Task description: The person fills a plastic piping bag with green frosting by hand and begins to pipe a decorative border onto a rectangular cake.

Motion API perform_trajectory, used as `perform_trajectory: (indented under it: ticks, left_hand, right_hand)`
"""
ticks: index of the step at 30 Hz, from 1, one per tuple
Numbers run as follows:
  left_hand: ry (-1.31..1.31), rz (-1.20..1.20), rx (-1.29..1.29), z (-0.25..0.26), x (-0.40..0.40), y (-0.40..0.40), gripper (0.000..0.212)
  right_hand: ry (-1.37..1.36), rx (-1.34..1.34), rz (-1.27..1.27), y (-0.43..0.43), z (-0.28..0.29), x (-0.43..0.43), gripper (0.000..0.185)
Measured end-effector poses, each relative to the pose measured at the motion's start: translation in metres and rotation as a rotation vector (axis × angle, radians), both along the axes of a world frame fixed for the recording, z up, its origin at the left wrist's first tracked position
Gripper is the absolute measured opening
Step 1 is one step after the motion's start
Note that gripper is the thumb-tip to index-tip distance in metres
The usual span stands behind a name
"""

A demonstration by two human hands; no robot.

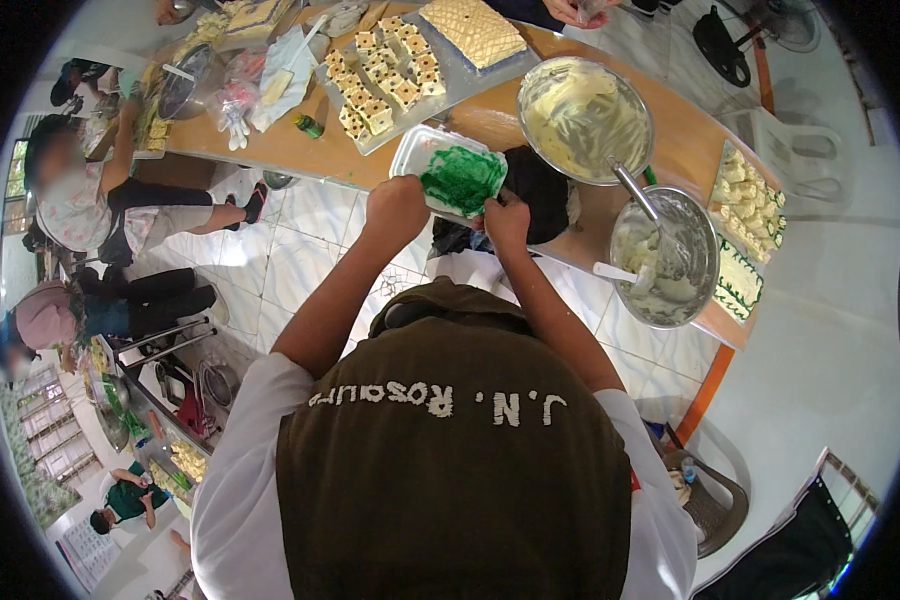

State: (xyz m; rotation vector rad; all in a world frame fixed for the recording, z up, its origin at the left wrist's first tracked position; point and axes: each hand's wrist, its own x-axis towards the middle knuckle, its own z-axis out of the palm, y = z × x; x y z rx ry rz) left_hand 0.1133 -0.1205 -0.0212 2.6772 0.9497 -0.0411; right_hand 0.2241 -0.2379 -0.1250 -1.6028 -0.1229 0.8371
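Observation:
A white foam tray (409, 154) hangs over the near table edge, its inside covered in green, crumbly-looking stuff (461, 178). My left hand (397, 208) grips the tray's near left corner in a fist. At its near right corner, my right hand (507, 221) holds the rim with the thumb on top. Just beyond the tray, a clear board (375, 146) carries rows of small iced cake pieces (390, 71) with dark dots. A large cake (472, 34) with lattice icing sits on the same board, and a small green bottle (309, 126) lies to the left.
Right of my hands stand a metal bowl of pale cream (585, 112) and a second, smeared bowl (667, 262) with a whisk (637, 187) and a spatula (615, 272). More iced cakes (746, 202) line the right end. People (75, 180) are at the left; a plastic chair (802, 150) stands right.

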Motion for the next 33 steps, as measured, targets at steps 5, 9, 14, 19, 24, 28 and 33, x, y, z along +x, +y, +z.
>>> perform_trajectory:
  ticks: [5, 9, 14, 19, 24, 28, 33]
  left_hand:
    - [0.023, -0.083, -0.011, 0.004, 0.024, -0.02, 0.013]
    - [0.01, -0.062, 0.005, 0.01, 0.019, -0.013, 0.013]
    - [-0.023, 0.127, -0.088, -0.024, 0.002, -0.021, 0.018]
    - [-0.13, 0.152, -0.131, -0.023, -0.001, -0.045, 0.015]
    - [-0.157, 0.1, -0.161, -0.041, -0.004, -0.065, 0.01]
    - [-0.146, 0.134, -0.068, -0.04, -0.004, -0.046, 0.013]
    - [-0.225, 0.054, -0.07, -0.056, -0.013, -0.026, 0.03]
  right_hand:
    - [0.009, 0.003, -0.024, 0.001, -0.005, -0.001, 0.024]
    - [0.044, 0.044, -0.033, -0.001, 0.003, -0.003, 0.029]
    - [0.109, 0.078, -0.078, 0.003, 0.002, -0.002, 0.031]
    - [0.21, 0.08, -0.08, 0.002, 0.008, 0.002, 0.029]
    - [0.201, 0.054, -0.072, 0.005, 0.007, 0.003, 0.026]
    - [0.132, 0.006, 0.026, -0.001, 0.0, 0.007, 0.024]
    - [-0.201, -0.056, 0.078, -0.012, -0.012, 0.002, 0.03]
